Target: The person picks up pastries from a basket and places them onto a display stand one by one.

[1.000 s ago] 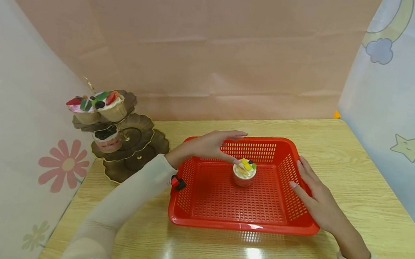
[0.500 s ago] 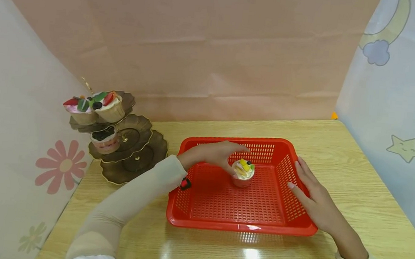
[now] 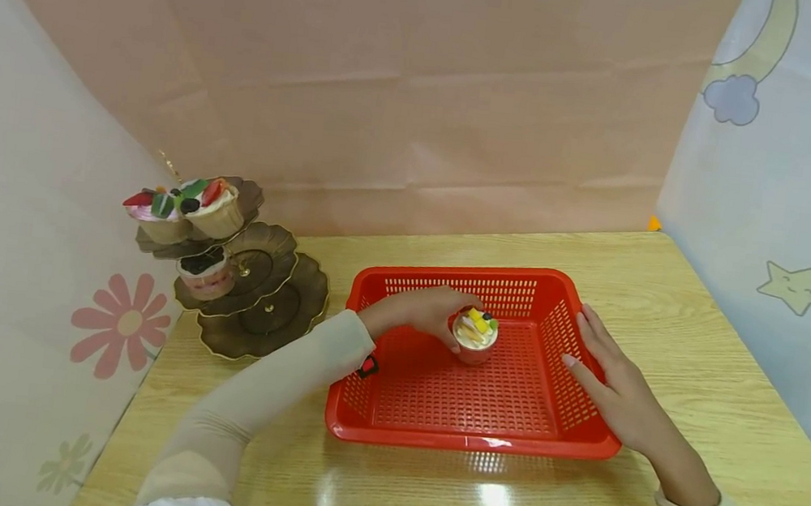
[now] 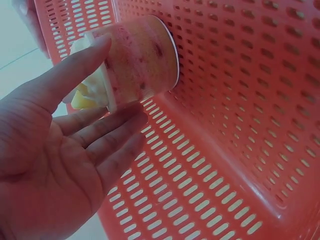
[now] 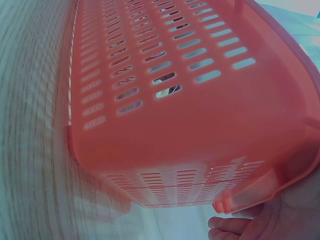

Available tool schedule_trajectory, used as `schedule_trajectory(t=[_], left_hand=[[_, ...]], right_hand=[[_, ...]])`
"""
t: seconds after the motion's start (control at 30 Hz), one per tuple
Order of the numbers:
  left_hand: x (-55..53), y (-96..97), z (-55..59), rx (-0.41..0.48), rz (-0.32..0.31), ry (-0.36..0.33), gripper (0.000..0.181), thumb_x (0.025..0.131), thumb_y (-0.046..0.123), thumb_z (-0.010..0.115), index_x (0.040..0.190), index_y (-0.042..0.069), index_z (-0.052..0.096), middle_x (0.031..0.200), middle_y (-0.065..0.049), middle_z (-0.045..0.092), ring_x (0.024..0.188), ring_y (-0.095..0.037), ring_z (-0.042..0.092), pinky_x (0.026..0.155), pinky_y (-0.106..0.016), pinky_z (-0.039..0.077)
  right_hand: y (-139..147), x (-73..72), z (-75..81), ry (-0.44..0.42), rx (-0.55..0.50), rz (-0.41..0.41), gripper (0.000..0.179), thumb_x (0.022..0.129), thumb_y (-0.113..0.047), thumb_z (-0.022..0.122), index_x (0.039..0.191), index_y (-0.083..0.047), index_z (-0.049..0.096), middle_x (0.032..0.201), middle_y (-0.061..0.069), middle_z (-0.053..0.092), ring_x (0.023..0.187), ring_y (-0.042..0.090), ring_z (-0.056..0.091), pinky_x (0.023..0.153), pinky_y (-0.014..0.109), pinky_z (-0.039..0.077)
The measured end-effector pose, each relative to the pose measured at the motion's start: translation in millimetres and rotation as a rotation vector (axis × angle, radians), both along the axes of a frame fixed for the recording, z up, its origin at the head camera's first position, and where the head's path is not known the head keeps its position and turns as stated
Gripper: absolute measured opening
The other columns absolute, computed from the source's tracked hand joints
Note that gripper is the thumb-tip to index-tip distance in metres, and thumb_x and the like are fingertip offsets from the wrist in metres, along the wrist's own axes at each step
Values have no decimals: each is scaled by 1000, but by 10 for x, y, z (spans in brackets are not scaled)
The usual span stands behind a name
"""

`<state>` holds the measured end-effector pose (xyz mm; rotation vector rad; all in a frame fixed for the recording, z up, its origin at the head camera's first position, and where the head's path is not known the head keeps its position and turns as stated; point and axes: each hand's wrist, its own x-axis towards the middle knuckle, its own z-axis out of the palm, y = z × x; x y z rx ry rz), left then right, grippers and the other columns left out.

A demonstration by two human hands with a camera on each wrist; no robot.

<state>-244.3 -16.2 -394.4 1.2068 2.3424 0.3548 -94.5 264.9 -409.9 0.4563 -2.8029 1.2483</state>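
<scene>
A red plastic basket with slotted walls stands on the table. Inside, a dessert cup sits upright on its floor, topped with cream, yellow fruit pieces and a dark berry. My left hand reaches in from the left and holds the dessert cup around its upper part. In the left wrist view the thumb lies on one side of the pink-layered cup, the fingers on the other. My right hand holds the basket's right rim, thumb inside the wall; its fingertips show outside in the right wrist view.
A brown tiered stand with scalloped plates is at the left. Two cream-topped cupcakes occupy its top plate, and a dark-topped dessert cup its middle one. Wood-grain table surrounds the basket; a pinkish-brown backdrop hangs behind.
My left hand has come down into the basket, and its thumb and fingers have closed around the dessert cup. The right hand stays at the rim.
</scene>
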Motion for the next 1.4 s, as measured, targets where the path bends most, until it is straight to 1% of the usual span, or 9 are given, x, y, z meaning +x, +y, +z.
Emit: schedule_trajectory(t=[0.13,0.5,0.7,0.8,0.93,1.1,1.27,1.33,1.4], left_hand=[[1,19,-11,-17,-6,19,78,75,30,81,138,8,42,133,-4,52,122,-15,48,100,-26,38],[-4,29,-45,-22,16,7,83,74,31,81,141,8,37,134,-4,50,122,-15,47,100,-27,38],[-12,30,-58,-17,5,18,82,75,34,80,140,8,37,133,-3,51,121,-15,48,99,-26,39],[-13,36,-62,-14,-4,48,81,75,37,79,138,7,39,129,-3,53,117,-14,51,97,-25,40],[-14,43,-58,13,-2,75,80,72,40,81,135,6,45,124,-2,57,111,-12,54,93,-24,42],[-15,35,-47,55,11,56,75,70,38,83,130,7,50,115,0,60,102,-9,56,88,-22,44],[-14,22,-31,85,29,44,76,70,41,82,130,7,50,115,1,60,101,-8,56,86,-21,44],[-8,12,-6,96,46,52,76,71,42,81,130,8,50,117,1,60,101,-8,55,87,-21,44],[-6,-2,29,115,66,67,74,71,42,81,130,9,50,117,2,60,101,-8,55,86,-21,45]], right_hand=[[4,5,5,-3,-1,1,65,100,-29,47,152,-16,10,157,-7,-1,143,26,2,114,40,5],[1,6,13,-9,-9,-8,65,99,-29,48,152,-16,11,157,-8,-1,143,26,3,111,54,8],[2,2,8,0,-10,-3,65,99,-28,48,152,-16,11,157,-8,-1,143,25,3,113,47,6],[5,0,7,-1,-19,3,65,99,-28,48,152,-17,11,157,-8,-1,143,25,2,112,51,7],[11,0,4,-11,-33,7,65,99,-27,48,152,-18,11,157,-9,-1,143,26,2,108,60,9],[18,-1,-5,-21,-44,5,66,99,-28,49,152,-19,10,157,-10,-1,143,25,2,107,62,10],[21,-4,-11,-15,-41,5,65,99,-27,49,152,-18,11,157,-9,0,143,26,2,104,66,13],[20,-6,-12,-10,-35,4,65,99,-27,49,152,-18,12,157,-9,0,143,26,2,104,66,13],[17,-7,-11,-8,-29,3,65,99,-27,48,152,-17,12,157,-9,0,143,25,3,107,61,12]])
